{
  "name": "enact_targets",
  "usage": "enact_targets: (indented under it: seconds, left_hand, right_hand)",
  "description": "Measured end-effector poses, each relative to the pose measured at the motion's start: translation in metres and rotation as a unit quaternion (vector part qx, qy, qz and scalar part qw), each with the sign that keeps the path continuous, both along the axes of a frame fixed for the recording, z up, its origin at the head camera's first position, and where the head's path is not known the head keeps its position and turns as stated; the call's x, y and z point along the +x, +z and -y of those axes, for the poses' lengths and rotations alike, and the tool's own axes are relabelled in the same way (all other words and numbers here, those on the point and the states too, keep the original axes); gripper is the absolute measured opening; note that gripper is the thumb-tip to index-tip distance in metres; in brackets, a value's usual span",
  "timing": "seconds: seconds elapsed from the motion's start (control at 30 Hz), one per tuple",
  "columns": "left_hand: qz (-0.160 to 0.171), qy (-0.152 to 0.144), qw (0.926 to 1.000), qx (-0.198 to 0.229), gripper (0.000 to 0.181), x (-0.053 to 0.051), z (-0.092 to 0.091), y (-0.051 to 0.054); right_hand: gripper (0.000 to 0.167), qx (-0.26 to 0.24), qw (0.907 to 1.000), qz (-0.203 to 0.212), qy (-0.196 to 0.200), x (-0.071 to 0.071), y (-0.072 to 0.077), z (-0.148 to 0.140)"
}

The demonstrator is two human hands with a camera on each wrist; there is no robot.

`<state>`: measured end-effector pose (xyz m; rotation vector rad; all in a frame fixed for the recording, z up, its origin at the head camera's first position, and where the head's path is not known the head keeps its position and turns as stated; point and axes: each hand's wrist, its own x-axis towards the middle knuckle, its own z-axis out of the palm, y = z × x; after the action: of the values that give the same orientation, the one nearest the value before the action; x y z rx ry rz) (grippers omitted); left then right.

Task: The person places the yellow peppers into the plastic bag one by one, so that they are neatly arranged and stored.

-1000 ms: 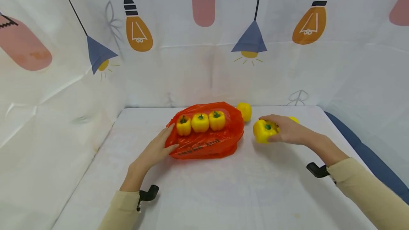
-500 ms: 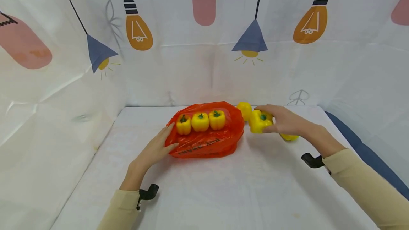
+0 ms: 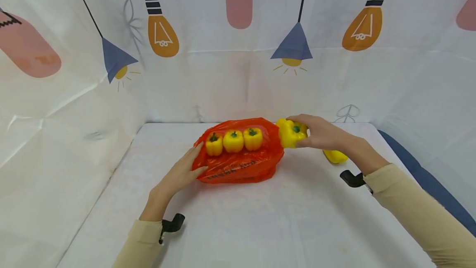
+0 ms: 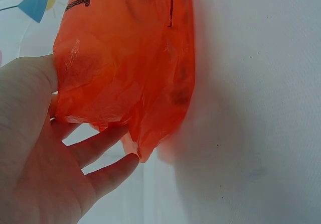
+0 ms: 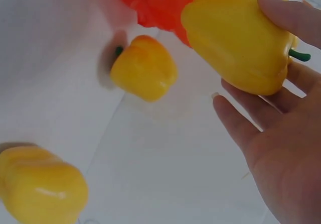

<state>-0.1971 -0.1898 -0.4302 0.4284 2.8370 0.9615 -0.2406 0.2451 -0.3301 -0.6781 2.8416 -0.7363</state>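
Note:
My left hand holds the left edge of a red plastic bag with black print. Thumb and fingers spread around that edge in the left wrist view, the thumb tip hidden behind the plastic. Three yellow bell peppers lie in a row in the bag's mouth. My right hand grips another yellow bell pepper by its stem end, above the table at the bag's right edge. In the right wrist view, its green stem points toward the palm.
Two loose yellow peppers lie on the white table: one pepper near the bag, mostly hidden in the head view, and another pepper below my right wrist. A white sheet with printed lamps hangs behind the table.
My right hand has carried its pepper left and slightly away from me, up to the bag's right side, covering most of the pepper behind. My left hand and the bag have stayed put.

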Motion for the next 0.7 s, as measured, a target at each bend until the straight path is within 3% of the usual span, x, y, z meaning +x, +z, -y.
enact_targets:
  seconds: [0.27, 0.7]
  left_hand:
    - [0.000, -0.002, 1.0000, 0.002, 0.081, 0.001, 0.000, -0.001]
    - [0.006, 0.004, 1.0000, -0.002, 0.082, 0.002, 0.001, 0.003]
  right_hand:
    - [0.075, -0.020, 0.9994, -0.019, 0.020, -0.005, 0.001, 0.022]
    - [0.073, -0.012, 0.9992, 0.009, 0.036, -0.009, -0.013, 0.052]
